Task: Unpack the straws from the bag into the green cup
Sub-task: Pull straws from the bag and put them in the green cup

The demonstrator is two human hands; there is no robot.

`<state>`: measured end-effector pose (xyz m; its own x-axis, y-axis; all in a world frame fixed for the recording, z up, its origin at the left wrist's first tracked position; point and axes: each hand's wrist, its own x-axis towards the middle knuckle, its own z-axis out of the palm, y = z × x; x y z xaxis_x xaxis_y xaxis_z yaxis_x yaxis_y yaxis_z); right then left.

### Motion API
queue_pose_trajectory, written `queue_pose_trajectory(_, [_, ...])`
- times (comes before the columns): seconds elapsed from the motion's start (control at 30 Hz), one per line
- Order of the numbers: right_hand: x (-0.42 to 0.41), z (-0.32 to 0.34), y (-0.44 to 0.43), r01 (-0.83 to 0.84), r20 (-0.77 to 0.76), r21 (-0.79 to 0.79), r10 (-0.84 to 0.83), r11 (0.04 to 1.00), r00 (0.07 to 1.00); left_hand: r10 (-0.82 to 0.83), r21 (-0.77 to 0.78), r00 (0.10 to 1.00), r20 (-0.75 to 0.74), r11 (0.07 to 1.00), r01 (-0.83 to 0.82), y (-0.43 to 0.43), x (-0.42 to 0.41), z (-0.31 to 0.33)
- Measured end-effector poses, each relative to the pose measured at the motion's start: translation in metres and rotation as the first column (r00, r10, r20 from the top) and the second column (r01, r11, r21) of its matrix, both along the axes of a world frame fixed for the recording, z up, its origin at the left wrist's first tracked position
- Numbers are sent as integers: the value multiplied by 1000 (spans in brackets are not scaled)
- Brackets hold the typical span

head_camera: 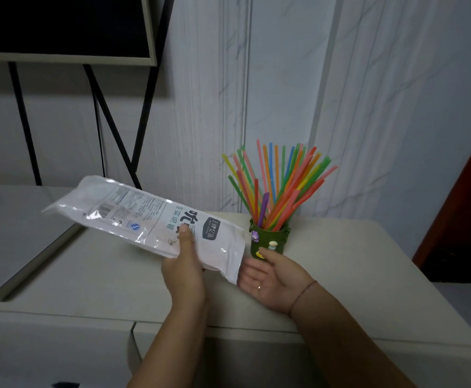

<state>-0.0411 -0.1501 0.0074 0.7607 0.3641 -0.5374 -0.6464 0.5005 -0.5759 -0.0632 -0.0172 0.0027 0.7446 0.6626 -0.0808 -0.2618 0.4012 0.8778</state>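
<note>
Left hand [184, 264] is clamped on the straw bag [150, 219], thumb pressed on the printed face, fingers wrapped under, holding it tilted just left of the green cup [269, 242] with its open end dipping toward the cup. Right hand [270, 281] waits at the foot of the cup, palm up, fingers spread, nothing in it, right beneath the bag's mouth. The bag looks flat and slack, and no straw can be made out through the plastic, so it's likely empty or nearly so. Up in the cup, the coloured straws [279, 186] fan out in a full spray, so the job looks close to done. The cup stands on the pale bench [340, 261] near the wall.

To finish this well: give the bag a gentle tip with the mouth over the open palm, catching any stragglers rather than letting them skid across the bench. Keep the bag's edge off the leaning straws, since that narrow cup looks top-heavy.
</note>
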Motion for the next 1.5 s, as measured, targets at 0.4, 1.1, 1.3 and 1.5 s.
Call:
queue_pose_trajectory(0.4, [-8,-2,12,-41,-81,38,44,998,996,-9,334,1000,-26,942,18,-14,-17,4])
queue_pose_trajectory(1.1, [-9,1,2,-22,257,-241,86,970,962,-5,-374,998,-58,927,-17,8,-3,-3])
queue_pose_trajectory(1.3, [12,20,-44,215,291,-152,-165,965,943,-2,-462,999,-37,887,-15,18,0,-1])
queue_pose_trajectory(1.5, [16,22,-56,233,184,93,-247,968,952,-25,-489,1000,-15,872,14,14,1,-5])
